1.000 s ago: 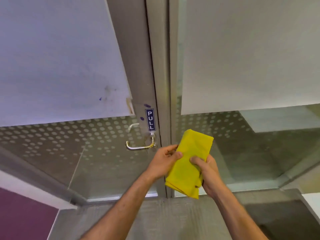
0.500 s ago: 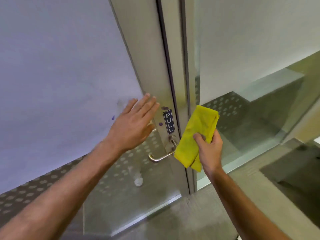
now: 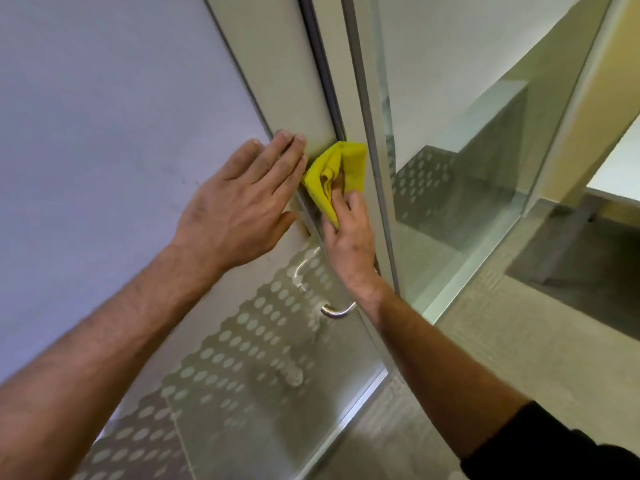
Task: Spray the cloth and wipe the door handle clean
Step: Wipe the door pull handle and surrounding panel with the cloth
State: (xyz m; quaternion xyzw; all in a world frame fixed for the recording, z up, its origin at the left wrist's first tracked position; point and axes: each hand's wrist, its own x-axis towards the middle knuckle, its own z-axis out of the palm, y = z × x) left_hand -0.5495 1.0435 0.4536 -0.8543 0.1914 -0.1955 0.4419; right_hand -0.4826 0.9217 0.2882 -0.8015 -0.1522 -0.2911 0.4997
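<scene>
My right hand [image 3: 349, 240] holds a folded yellow cloth [image 3: 337, 174] and presses it against the metal door stile, above the handle. The curved silver door handle [image 3: 334, 310] shows just below my right wrist, its end pointing left; its base is hidden behind my wrist. My left hand [image 3: 242, 206] lies flat with fingers together on the frosted glass door [image 3: 121, 150], beside the cloth. No spray bottle is in view.
A vertical metal frame [image 3: 367, 98] separates the door from a clear glass side panel [image 3: 467, 168] on the right. The lower door glass carries a dotted frosted band [image 3: 221, 358]. Grey carpet floor [image 3: 502, 358] lies at bottom right.
I have moved closer to the door. My right hand carried the cloth left and up onto the stile, covering the PULL sign. My left hand stays flat on the glass.
</scene>
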